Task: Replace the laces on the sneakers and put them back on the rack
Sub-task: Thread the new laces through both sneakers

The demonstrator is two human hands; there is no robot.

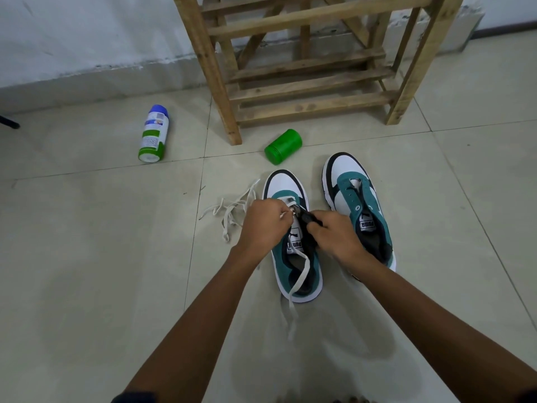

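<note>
Sneakers in teal, white and black stand side by side on the pale tiled floor just in front of us, toes pointing toward the wooden slatted rack by the wall. Going from the left, we see a white spray can with a blue cap and green base lying on its side on the tiles, well apart from the shoes. Nearer, a loose off-white flat lace lies tangled on the floor just beside the left-hand sneaker. Our left hand is curled over that shoe's eyelets, pinching a white lace whose free end trails back across the shoe's opening and onto the floor toward us. Our right hand grips the same shoe's dark inner edge at the tongue, fingers curled round it. A green plastic jar lies on its side between the rack's front leg and the shoes. Furthest right, the second sneaker stands unlaced, its eyelets bare, touching our right wrist.
</note>
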